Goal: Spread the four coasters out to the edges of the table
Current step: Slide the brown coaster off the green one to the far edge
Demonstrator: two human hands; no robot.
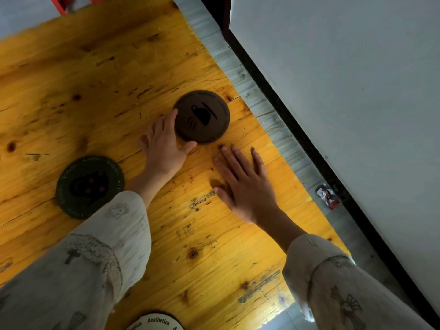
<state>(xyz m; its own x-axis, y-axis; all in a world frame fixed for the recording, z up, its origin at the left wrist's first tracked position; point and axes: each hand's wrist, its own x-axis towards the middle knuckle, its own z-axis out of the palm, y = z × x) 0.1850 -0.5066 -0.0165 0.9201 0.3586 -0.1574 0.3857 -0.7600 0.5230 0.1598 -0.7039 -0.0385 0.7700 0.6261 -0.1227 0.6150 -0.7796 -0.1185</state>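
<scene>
A round brown coaster (202, 116) with a cup drawing lies on the yellow wooden table (95, 79), close to its right edge. My left hand (164, 146) touches the coaster's left rim, thumb below it and fingers along its side. My right hand (242, 182) lies flat on the wood just below the brown coaster, fingers spread, holding nothing. A dark green coaster (89, 185) rests to the left, partly under my left sleeve. A white coaster (156, 322) with black lettering shows at the bottom edge, cut off by the frame.
The table's right edge runs diagonally beside a pale grey floor strip (273, 120) and a white wall (357, 91). A small wrapper (327, 196) lies on that strip. A red frame (62, 3) shows at the top left.
</scene>
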